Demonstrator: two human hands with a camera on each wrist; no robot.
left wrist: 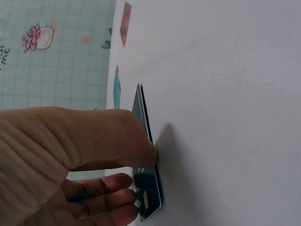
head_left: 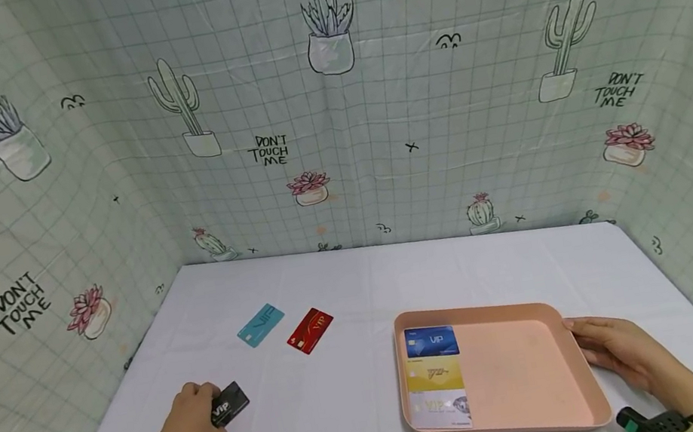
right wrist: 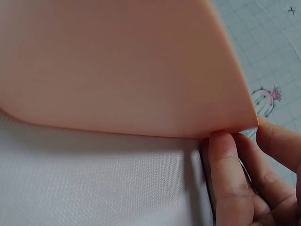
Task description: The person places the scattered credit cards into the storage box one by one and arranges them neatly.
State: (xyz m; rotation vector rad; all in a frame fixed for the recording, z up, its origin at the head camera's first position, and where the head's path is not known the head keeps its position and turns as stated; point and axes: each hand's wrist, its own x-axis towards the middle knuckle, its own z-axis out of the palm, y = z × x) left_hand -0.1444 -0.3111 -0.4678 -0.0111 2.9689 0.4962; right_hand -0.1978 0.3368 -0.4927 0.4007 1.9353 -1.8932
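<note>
My left hand (head_left: 190,423) grips a black VIP card (head_left: 231,401) at the table's left side. In the left wrist view, the thumb lies across one face of the black card (left wrist: 141,108) and the other fingers are at its far side, close over the cloth. At the right, my right hand (head_left: 620,350) holds the rim of a pink tray (head_left: 517,371). The right wrist view has fingers (right wrist: 226,160) right at the tray's edge (right wrist: 141,94). Along the tray's left side lie a blue card (head_left: 431,342), a gold card (head_left: 435,374) and a white card (head_left: 439,410).
A teal VIP card (head_left: 261,325) and a red VIP card (head_left: 310,330) lie on the white tablecloth (head_left: 352,414), beyond the left hand. Patterned cloth walls (head_left: 384,110) rise behind the table and at both sides.
</note>
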